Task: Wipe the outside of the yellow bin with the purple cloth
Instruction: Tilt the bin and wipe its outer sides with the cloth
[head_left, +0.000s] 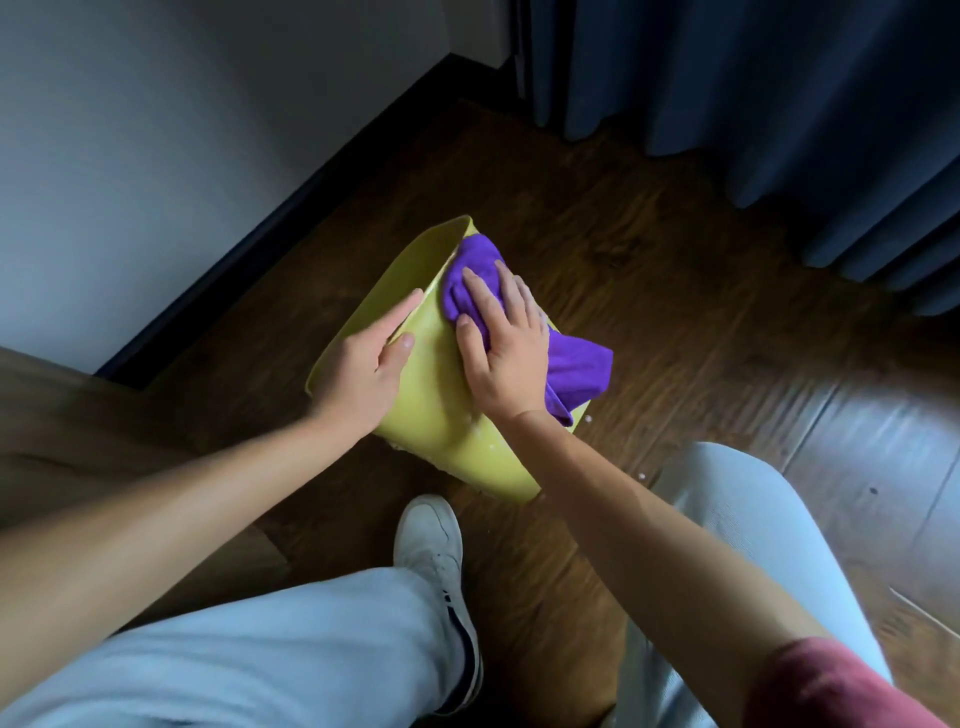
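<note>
As yellow bin lies tipped, mouth away, purple cloth atop

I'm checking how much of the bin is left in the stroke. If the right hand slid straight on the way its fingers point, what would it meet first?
The right hand would stay on the purple cloth, then reach the yellow bin edge; beyond seems open wooden floor.

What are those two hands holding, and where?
Right hand presses the purple cloth on the yellow bin; left hand steadies its side.
</note>
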